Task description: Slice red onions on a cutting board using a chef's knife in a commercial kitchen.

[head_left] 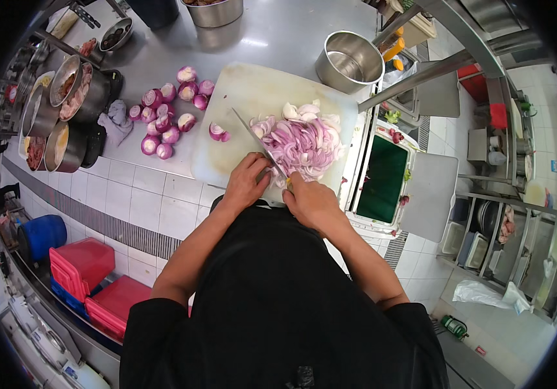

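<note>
On a white cutting board, my right hand is closed around the handle of a kitchen knife. The blade slants away to the far left, its tip over the board. Close against the blade's left side, my left hand has its fingers curled down over a piece of onion, mostly hidden beneath them. A heap of sliced red onion lies right of the blade, with paler pieces at its far side. One cut onion piece rests apart at the board's left.
Several peeled red onions sit on the steel table left of the board. An empty steel pot stands beyond its right corner. Right of the board is a green-lined bin. A grey cloth and food-filled pots are at left.
</note>
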A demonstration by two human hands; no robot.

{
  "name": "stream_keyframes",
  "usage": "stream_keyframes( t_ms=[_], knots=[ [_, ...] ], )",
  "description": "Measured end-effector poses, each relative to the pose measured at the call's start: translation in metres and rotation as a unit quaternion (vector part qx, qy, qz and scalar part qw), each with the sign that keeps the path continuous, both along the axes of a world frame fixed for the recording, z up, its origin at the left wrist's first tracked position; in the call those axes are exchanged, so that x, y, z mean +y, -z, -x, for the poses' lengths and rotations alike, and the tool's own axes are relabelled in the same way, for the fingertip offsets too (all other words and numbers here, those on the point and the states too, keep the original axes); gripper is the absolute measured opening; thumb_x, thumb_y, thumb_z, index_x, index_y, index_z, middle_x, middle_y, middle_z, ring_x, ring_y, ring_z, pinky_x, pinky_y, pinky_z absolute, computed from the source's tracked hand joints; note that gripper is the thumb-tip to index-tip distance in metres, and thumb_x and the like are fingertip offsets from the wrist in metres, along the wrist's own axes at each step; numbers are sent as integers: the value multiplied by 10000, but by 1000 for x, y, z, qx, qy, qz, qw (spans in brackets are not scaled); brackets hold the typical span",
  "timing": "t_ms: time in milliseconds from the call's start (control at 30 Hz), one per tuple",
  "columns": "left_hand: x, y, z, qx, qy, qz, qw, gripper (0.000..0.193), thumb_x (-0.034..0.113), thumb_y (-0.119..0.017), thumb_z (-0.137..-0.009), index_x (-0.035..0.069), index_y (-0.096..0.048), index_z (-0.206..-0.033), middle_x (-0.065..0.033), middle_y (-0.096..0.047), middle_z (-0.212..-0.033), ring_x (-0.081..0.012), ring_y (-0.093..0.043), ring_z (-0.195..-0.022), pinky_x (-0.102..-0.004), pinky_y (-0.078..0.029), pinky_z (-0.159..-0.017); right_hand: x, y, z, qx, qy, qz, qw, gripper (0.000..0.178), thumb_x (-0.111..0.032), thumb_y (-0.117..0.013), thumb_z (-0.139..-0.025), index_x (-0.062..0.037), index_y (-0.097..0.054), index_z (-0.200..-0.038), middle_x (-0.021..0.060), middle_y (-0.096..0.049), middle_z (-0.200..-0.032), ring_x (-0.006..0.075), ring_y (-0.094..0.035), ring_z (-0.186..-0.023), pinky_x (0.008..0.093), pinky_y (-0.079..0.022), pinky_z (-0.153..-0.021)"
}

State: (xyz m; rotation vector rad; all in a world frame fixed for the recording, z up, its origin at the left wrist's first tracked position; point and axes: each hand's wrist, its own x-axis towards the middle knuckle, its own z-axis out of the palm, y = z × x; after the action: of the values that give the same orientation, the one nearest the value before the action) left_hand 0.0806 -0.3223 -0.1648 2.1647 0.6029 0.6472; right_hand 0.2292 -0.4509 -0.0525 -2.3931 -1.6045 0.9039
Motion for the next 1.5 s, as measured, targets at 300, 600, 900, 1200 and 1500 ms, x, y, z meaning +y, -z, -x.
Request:
stream_keyframes(
  t_ms=[300, 600, 900, 1200, 1500],
  knots=[
    [0, 0, -4, -25, -9, -6, 1000, 249, 33, -743, -850, 65, -655, -1081, -134, -626, -1096, -370, -656, -1017, -448, -550, -859, 9, 36, 4, 24, 35, -24, 999, 325, -295, -599, -1007, -5, -527, -1136, 272, -721, -849, 474, -721, -825, 587, -556, -760],
    [-4, -1, -7, -34, -23, -5, 999, 239, 33, -738, -857, 68, -655, -1079, -135, -623, -1077, -372, -651, -992, -447, -548, -850, 2, 54, 13, 36, 68, -42, 996, 355, -311, -598, -1010, -1, -524, -1166, 291, -719, -873, 487, -715, -842, 600, -550, -775],
    [-3, 4, -7, -15, -22, -28, 999, 238, 49, -751, -856, 61, -654, -1072, -138, -622, -1086, -371, -653, -998, -447, -549, -841, 7, 6, -9, 50, 41, -2, 998, 382, -334, -571, -1007, -4, -540, -1197, 309, -711, -885, 517, -691, -863, 599, -523, -794],
    [-2, 5, -7, -19, -18, -53, 998, 259, 29, -749, -832, 56, -651, -1070, -130, -622, -1067, -361, -645, -989, -445, -545, -844, 1, 18, 1, 19, 31, -3, 999, 349, -304, -594, -1003, 4, -542, -1161, 286, -723, -881, 468, -719, -833, 592, -550, -762],
    [19, 6, 6, -14, -177, -137, 975, 321, 88, -774, -820, 52, -644, -1111, -158, -611, -1192, -390, -604, -1098, -488, -508, -926, 9, 36, -1, 71, 72, -63, 993, 403, -308, -592, -1016, 3, -511, -1259, 303, -707, -852, 509, -691, -825, 587, -513, -746]
  ],
)
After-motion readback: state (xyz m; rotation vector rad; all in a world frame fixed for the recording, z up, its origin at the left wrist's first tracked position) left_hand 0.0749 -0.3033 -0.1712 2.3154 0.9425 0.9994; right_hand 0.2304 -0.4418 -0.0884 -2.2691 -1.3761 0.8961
